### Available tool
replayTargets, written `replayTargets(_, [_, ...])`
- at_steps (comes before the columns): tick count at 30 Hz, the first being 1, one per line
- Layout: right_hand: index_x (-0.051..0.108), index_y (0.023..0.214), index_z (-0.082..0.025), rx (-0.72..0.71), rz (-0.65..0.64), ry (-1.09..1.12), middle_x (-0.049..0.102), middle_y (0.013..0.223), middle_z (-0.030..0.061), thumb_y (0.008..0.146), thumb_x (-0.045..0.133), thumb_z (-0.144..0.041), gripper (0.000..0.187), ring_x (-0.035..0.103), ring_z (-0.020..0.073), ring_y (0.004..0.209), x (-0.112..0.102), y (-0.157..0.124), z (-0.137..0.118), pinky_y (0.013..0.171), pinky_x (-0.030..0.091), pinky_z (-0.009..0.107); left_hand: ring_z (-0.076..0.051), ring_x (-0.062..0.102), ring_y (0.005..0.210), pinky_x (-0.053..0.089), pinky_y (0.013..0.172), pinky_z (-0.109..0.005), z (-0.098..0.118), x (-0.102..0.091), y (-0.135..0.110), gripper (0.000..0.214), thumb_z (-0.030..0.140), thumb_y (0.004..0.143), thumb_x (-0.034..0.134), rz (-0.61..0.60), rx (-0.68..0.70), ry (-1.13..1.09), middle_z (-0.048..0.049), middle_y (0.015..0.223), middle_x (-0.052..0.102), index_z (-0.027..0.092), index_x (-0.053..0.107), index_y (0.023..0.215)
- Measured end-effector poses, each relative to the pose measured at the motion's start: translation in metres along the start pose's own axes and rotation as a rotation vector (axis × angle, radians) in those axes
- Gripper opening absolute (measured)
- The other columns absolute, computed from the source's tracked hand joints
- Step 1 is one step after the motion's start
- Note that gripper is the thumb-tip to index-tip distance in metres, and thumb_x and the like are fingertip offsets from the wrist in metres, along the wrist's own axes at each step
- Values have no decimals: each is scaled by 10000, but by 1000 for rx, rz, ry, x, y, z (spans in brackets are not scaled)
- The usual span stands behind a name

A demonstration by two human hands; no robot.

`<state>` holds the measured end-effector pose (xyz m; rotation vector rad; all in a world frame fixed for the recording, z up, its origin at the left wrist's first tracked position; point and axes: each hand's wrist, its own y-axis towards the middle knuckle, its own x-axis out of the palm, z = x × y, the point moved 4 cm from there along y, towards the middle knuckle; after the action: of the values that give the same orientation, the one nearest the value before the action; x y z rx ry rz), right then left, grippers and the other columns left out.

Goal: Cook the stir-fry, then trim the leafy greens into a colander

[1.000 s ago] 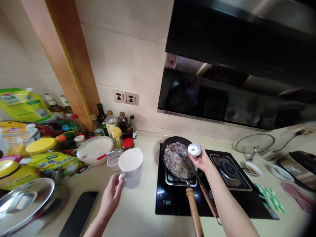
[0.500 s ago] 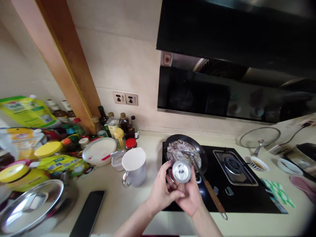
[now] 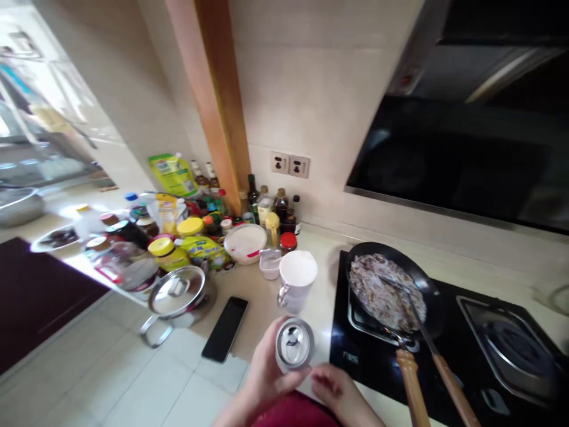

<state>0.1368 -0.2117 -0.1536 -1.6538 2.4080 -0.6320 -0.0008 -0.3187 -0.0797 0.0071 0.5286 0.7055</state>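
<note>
My left hand is wrapped round a silver drink can, its lid turned up toward me. A dark spot shows beside the pull tab, but I cannot tell whether the can is opened. Just right of the can, my right hand has its fingers curled in, and nothing shows in them. Beyond the can stands a white pitcher with a metal handle. To the right, a black frying pan on the stove holds pieces of food in bubbling liquid, and a wooden-handled spatula rests in it.
A black phone lies on the counter to the left. Near it is a lidded metal pot. Behind them crowd bottles, jars and a round lidded tub. A second burner is at right, under the dark range hood.
The view has swung left. My right hand has come away from the can, which both hands held before. The can is now in my left hand, near the pitcher instead of in front of the pan.
</note>
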Motion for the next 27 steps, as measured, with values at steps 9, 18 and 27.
replayTargets(9, [498, 1124, -165, -278, 284, -93, 547, 1196, 132, 758, 579, -454, 473, 481, 264, 1131, 78, 113, -61, 973, 351, 397, -283, 490, 1135, 425, 942, -442, -74, -78, -42, 657, 353, 642, 677, 195, -202, 346, -130, 1223, 511, 195, 400, 1216])
replayTargets(18, [528, 767, -193, -305, 515, -8, 512, 643, -13, 810, 513, -473, 283, 482, 155, 635, 55, 85, -57, 614, 389, 266, -277, 462, 1170, 371, 994, -452, -104, -79, -16, 693, 302, 627, 696, 68, -254, 172, -120, 1246, 505, 201, 397, 1244])
replayTargets(27, [377, 511, -200, -267, 590, 240, 300, 455, -68, 778, 579, -458, 422, 270, 92, 455, -8, 14, -46, 460, 266, 235, -270, 467, 1153, 369, 988, -445, -106, -60, 26, 681, 304, 634, 688, -113, -186, 94, -128, 1234, 496, 199, 386, 1235])
